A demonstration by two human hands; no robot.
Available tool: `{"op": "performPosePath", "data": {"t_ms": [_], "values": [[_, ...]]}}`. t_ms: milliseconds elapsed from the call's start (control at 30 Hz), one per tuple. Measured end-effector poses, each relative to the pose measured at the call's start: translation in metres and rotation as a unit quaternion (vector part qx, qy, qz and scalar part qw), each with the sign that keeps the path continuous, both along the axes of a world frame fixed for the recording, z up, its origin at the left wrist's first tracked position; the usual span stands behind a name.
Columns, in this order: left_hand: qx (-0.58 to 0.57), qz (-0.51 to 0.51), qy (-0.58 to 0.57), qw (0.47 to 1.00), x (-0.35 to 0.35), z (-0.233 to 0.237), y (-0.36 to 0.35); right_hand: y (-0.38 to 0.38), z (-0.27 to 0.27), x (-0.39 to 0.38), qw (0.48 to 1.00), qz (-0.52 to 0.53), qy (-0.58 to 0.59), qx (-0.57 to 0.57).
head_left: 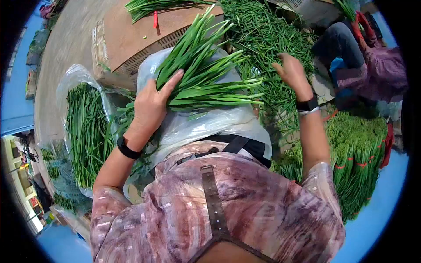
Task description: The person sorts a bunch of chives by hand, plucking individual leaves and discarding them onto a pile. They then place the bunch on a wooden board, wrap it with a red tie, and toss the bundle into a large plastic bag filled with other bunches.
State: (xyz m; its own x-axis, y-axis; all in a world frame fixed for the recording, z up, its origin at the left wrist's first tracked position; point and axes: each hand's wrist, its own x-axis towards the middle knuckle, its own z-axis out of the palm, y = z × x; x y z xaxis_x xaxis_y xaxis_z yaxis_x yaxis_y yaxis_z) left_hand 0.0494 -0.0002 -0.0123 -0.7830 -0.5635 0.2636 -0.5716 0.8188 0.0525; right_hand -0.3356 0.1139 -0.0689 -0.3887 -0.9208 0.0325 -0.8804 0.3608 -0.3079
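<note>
My left hand [151, 103] is wrapped round a bunch of long green stalks [201, 79], whose pale ends fan out to the upper right. The bunch lies over clear plastic sheeting [197, 125] on my lap. To the right, my right hand [290, 72] is raised with its thumb apart from the fingers, above a heap of loose green stalks [254, 30]. It is slightly blurred, and nothing shows in it. Both wrists wear dark bands.
A crate with a brown board [127, 35] stands ahead, with more stalks and a red strip on it. A plastic bag of greens [85, 131] is at left. Tied bundles [357, 162] stand at right. Another person [377, 72] sits at the upper right.
</note>
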Motion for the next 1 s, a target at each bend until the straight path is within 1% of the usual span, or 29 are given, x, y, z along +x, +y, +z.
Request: {"op": "performPosePath", "data": {"t_ms": [67, 100, 133, 200, 300, 400, 500, 600, 633, 733, 833, 900, 933, 1000], "values": [[0.009, 0.0, -0.014, 1.0, -0.002, 0.001, -0.001, -0.02, 0.024, 0.041, 0.986, 0.01, -0.161, -0.04], [0.009, -0.002, -0.01, 1.0, -0.002, 0.001, -0.002, -0.027, 0.021, 0.059, 0.98, 0.02, -0.188, -0.056], [0.009, -0.004, -0.007, 1.0, -0.001, 0.001, -0.002, -0.031, 0.021, 0.074, 0.98, 0.044, -0.183, -0.066], [0.005, -0.001, -0.015, 1.0, 0.0, 0.001, -0.001, -0.042, 0.007, 0.087, 0.98, 0.053, -0.18, -0.067], [-0.015, -0.002, 0.008, 1.0, 0.002, -0.003, -0.003, -0.048, -0.01, 0.085, 0.971, 0.102, -0.168, -0.139], [-0.021, -0.004, 0.023, 1.0, 0.001, -0.004, -0.002, -0.043, -0.011, 0.082, 0.968, 0.108, -0.16, -0.162], [-0.018, -0.01, 0.027, 0.999, 0.0, -0.005, -0.003, -0.039, -0.008, 0.082, 0.953, 0.059, -0.27, -0.124], [-0.02, -0.013, 0.022, 0.999, -0.001, -0.003, -0.003, -0.047, -0.019, 0.075, 0.887, -0.03, -0.452, -0.085], [-0.02, -0.013, 0.019, 1.0, -0.001, -0.002, -0.003, -0.049, -0.022, 0.072, 0.937, -0.016, -0.34, -0.081], [-0.02, -0.01, 0.012, 1.0, -0.001, -0.002, -0.002, -0.054, -0.029, 0.07, 0.946, 0.037, -0.308, -0.088], [-0.021, -0.012, 0.019, 1.0, -0.001, -0.002, -0.003, -0.058, -0.023, 0.061, 0.937, 0.034, -0.347, -0.015], [-0.012, -0.012, 0.025, 1.0, -0.001, -0.001, -0.002, -0.055, -0.022, 0.058, 0.976, 0.088, -0.196, -0.046], [-0.008, -0.012, 0.028, 1.0, -0.002, 0.0, -0.002, -0.053, -0.02, 0.058, 0.985, 0.114, -0.118, -0.061], [-0.011, -0.014, 0.024, 1.0, -0.002, -0.001, -0.003, -0.047, -0.01, 0.064, 0.995, 0.098, -0.034, -0.016]]}}
